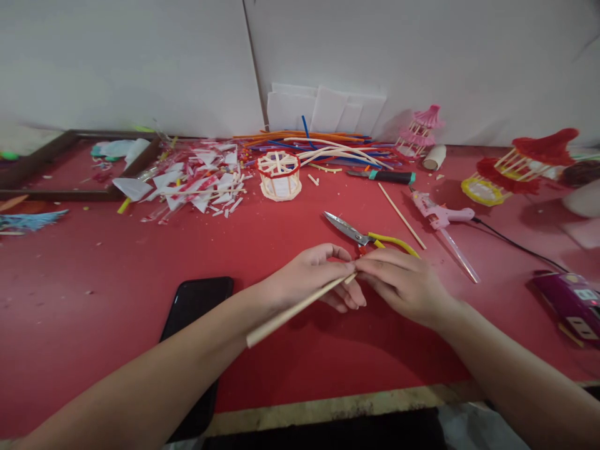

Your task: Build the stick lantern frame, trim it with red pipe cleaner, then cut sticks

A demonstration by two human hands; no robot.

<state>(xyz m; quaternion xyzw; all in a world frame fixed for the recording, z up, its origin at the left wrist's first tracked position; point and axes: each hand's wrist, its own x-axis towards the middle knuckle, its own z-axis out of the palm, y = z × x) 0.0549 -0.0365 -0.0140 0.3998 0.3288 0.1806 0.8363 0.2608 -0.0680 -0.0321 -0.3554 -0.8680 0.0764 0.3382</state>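
Above red table (94, 294): left hand (312, 275), right hand (403, 284) both pinching wooden stick (290, 310).

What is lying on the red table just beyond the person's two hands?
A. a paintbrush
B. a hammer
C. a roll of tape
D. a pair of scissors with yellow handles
D: the scissors, blades open and handles yellow, lie on the table just past the left hand and right hand, which together hold a thin wooden stick.
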